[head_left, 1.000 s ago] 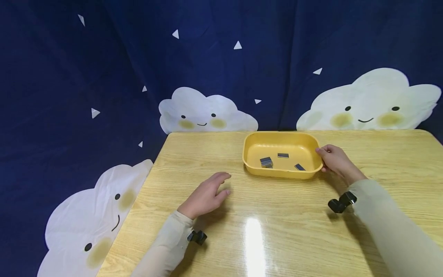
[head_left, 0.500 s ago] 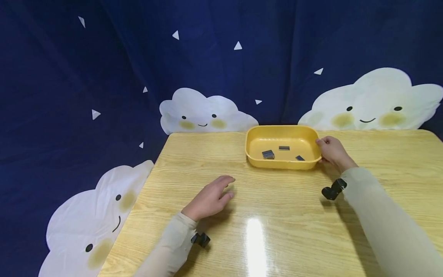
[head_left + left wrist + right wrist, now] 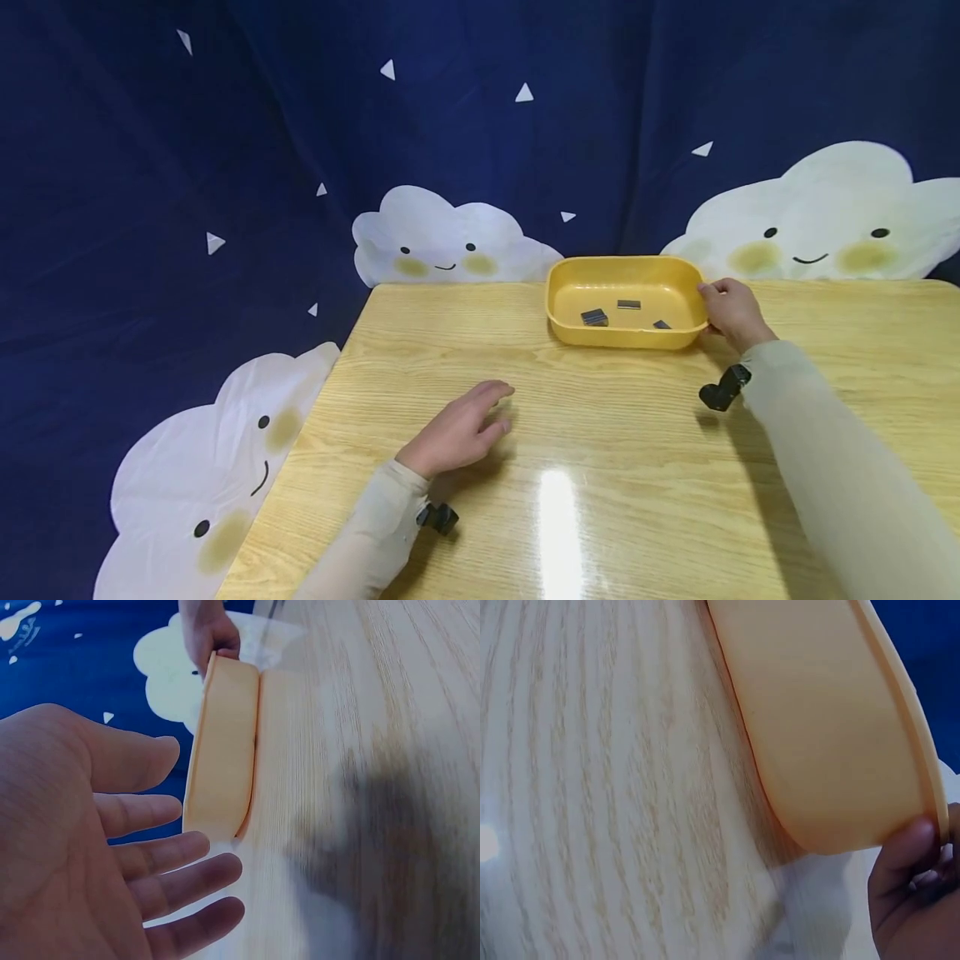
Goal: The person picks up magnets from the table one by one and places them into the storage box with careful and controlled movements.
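Observation:
A shallow yellow plastic tray (image 3: 626,337) stands by the far edge of the table, its side wall (image 3: 817,727) filling much of the right wrist view. My right hand (image 3: 733,312) pinches the tray's right rim between thumb and fingers. Inside lie small dark-grey, shiny rectangular pieces: a cluster (image 3: 595,317) at the left, a single piece (image 3: 628,304) near the middle and another piece (image 3: 662,325) at the front right. Their kind is too small to tell. My left hand (image 3: 457,429) hovers over the wood, fingers spread and holding nothing, apart from the tray.
The light wooden table (image 3: 637,450) carries a bright light reflection in front. Behind it hangs a dark blue curtain (image 3: 465,108) with white triangles and smiling clouds, close to the tray's back rim. Each sleeve has a small black camera (image 3: 726,388) at the wrist.
My right hand has pushed the tray away toward the far table edge, with the small pieces still inside. My left hand has shifted slightly to the right.

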Demonstrator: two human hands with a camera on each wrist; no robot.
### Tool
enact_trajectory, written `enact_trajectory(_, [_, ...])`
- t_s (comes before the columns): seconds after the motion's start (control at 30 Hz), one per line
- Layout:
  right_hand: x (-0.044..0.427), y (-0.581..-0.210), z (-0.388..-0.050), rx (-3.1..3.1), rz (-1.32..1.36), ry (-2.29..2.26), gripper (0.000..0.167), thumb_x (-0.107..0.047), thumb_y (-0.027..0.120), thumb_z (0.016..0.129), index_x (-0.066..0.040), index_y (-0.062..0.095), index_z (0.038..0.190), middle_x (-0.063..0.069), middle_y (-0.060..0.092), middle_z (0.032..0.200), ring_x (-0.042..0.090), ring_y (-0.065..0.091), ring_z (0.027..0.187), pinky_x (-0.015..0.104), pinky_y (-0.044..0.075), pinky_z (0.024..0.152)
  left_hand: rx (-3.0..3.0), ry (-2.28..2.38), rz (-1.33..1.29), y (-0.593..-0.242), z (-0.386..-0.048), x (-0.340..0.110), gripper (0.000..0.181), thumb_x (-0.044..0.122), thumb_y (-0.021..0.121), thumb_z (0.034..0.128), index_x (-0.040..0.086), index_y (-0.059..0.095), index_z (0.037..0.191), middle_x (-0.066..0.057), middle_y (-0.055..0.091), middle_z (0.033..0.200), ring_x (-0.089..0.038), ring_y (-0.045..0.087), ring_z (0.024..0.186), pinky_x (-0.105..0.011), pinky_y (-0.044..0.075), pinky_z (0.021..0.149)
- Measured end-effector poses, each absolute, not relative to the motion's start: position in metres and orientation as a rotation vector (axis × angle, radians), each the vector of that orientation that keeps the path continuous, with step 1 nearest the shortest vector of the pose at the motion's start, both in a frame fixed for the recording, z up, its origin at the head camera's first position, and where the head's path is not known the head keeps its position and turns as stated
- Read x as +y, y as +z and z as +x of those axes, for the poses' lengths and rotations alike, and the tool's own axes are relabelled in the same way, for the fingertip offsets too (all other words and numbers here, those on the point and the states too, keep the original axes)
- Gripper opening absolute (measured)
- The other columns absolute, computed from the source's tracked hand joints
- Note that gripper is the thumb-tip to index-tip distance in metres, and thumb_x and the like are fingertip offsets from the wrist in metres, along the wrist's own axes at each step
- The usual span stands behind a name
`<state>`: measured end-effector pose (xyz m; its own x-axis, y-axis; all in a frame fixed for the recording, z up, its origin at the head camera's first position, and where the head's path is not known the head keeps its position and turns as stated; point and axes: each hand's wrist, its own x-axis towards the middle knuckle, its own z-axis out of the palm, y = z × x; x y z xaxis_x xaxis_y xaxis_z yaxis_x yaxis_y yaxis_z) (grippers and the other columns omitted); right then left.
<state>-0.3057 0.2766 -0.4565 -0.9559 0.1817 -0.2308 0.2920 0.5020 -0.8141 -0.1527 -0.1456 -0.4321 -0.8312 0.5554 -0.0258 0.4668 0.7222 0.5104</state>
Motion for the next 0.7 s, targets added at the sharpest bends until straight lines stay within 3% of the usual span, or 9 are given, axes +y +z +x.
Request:
enact_trajectory(0.37, [0.2724, -0.4579, -0.3074, 2.638, 0.471, -1.492, 0.058, -0.040, 0.024, 0.107, 0.008, 0.036, 0.137, 0.025, 0.044, 0.123, 0.025, 0.053, 0.093, 0.017, 0.050, 0.060, 2.693, 0.725, 0.806, -0.4305, -0.1535, -0.1452, 0.055, 0.025, 0.057, 0.0996, 0.008, 0.040, 0.149, -0.013, 0.040, 0.156, -0.026, 0.041, 0.144, -0.045, 0.037, 0.116])
enact_trajectory(0.57, [0.2686, -0.4565, -0.3065, 2.661, 0.486, -1.462, 0.058, -0.040, 0.022, 0.107, 0.008, 0.036, 0.137, 0.025, 0.044, 0.120, 0.026, 0.051, 0.093, 0.020, 0.048, 0.061, 2.686, 0.717, 0.816, -0.4308, -0.1524, -0.1438, 0.055, 0.024, 0.057, 0.0993, 0.008, 0.040, 0.149, -0.012, 0.041, 0.156, -0.026, 0.043, 0.143, -0.044, 0.038, 0.115])
enact_trajectory(0.7, [0.2693, -0.4583, -0.3074, 2.619, 0.555, -1.482, 0.061, -0.044, 0.022, 0.107, 0.006, 0.037, 0.140, 0.020, 0.045, 0.115, 0.020, 0.052, 0.087, 0.020, 0.049, 0.061, 2.691, 0.709, 0.803, -0.4301, -0.1526, -0.1431, 0.055, 0.025, 0.057, 0.0997, 0.008, 0.040, 0.149, -0.012, 0.040, 0.156, -0.026, 0.041, 0.145, -0.045, 0.036, 0.117])
